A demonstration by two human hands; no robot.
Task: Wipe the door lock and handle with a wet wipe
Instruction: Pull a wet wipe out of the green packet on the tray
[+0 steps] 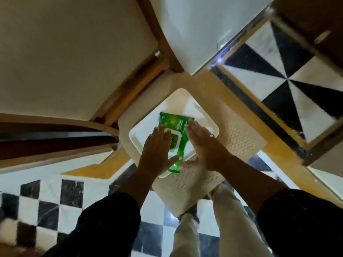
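A: The wet wipe pack is green, with a white flip lid on top, and it lies inside a shallow white tray. The tray sits on a beige textured mat on the floor, just beside the wooden door frame. I cannot see the lock or the handle from here.

B: What do the hands do?

A: Both are over the pack. The left hand is spread, its fingers lie on the lid area and the thumb touches the near end of the pack. The right hand is also flat and spread, along the right edge of the pack, thumb near the lower corner. Neither hand pinches anything yet, I think.

B: Is the lid open?

A: It looks closed, but the left fingers cover part of it, so I cannot tell for sure.

B: What could go wrong?

A: The pack is soft and the tray is smooth. If one hand pulls the lid without the other pressing the pack down, the whole pack may lift or slide. Also, several wipes may come out together.

B: Anything else in the tray?

A: Only the pack, as far as it shows.
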